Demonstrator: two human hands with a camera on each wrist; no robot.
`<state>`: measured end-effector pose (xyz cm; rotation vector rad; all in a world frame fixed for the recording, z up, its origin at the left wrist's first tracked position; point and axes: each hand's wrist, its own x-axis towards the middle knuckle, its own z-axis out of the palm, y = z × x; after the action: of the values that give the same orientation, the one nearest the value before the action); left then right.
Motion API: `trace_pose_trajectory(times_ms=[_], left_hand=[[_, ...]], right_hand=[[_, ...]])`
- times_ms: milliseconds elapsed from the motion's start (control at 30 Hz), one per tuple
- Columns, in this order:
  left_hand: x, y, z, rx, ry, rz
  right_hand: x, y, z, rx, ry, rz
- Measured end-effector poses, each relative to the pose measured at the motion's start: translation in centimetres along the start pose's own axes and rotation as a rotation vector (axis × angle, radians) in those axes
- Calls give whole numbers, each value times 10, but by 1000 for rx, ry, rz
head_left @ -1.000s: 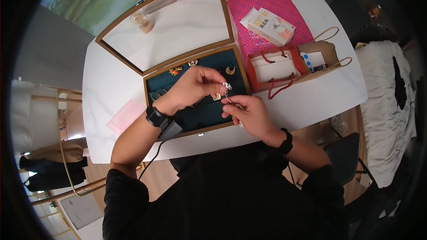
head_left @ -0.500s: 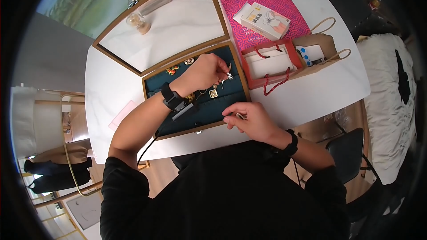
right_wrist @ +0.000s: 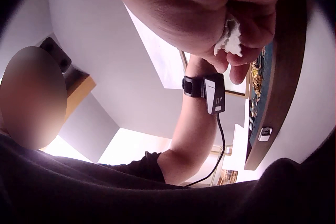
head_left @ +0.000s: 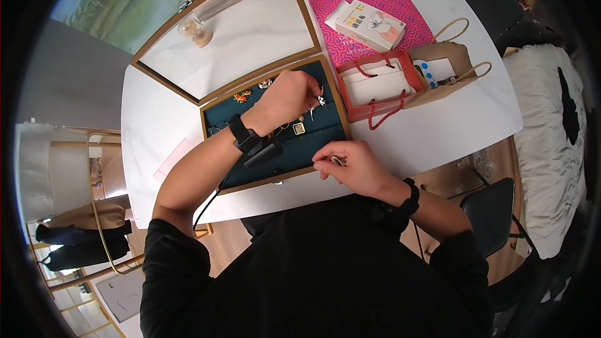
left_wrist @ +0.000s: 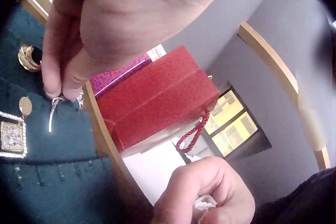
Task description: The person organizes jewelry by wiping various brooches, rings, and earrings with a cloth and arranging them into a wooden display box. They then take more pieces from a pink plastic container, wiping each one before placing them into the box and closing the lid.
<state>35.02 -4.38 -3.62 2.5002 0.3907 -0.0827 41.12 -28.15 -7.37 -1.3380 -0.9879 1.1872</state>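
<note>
The left hand [head_left: 285,101] reaches into the green-lined jewelry case [head_left: 250,178], its thumb and fingers pinching a silver jewelry piece [left_wrist: 54,112] against the lining. A square pendant [head_left: 298,128] lies just nearer the person, and a gold ring-like piece [left_wrist: 29,58] shows beyond the fingertips in the left wrist view. In front of the case's right corner, the right hand [head_left: 354,166] is held with curled fingers round a crumpled whitish piece [right_wrist: 230,39], perhaps cloth or paper. Red-and-orange jewelry [head_left: 241,96] and a round silvery piece [head_left: 265,84] lie near the case's hinge side.
The case's framed lid [head_left: 168,80] stands raised behind it. To the right are a red bag [head_left: 358,112] with rope handles, a brown paper bag [head_left: 460,56] and a white box [head_left: 370,24] on a pink patterned sheet [head_left: 410,9]. An hourglass-like object [head_left: 196,31] shows through the lid.
The left hand has moved away from the right hand to the case's far right part, taking the silver piece down to the lining. The right hand has dropped slightly toward the person.
</note>
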Motion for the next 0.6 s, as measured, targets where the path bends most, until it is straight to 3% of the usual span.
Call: trace_pose_trajectory(times_ms=[600], left_hand=[[1, 5, -1, 87, -8, 15]], right_hand=[[-1, -2, 0, -22, -12, 38]])
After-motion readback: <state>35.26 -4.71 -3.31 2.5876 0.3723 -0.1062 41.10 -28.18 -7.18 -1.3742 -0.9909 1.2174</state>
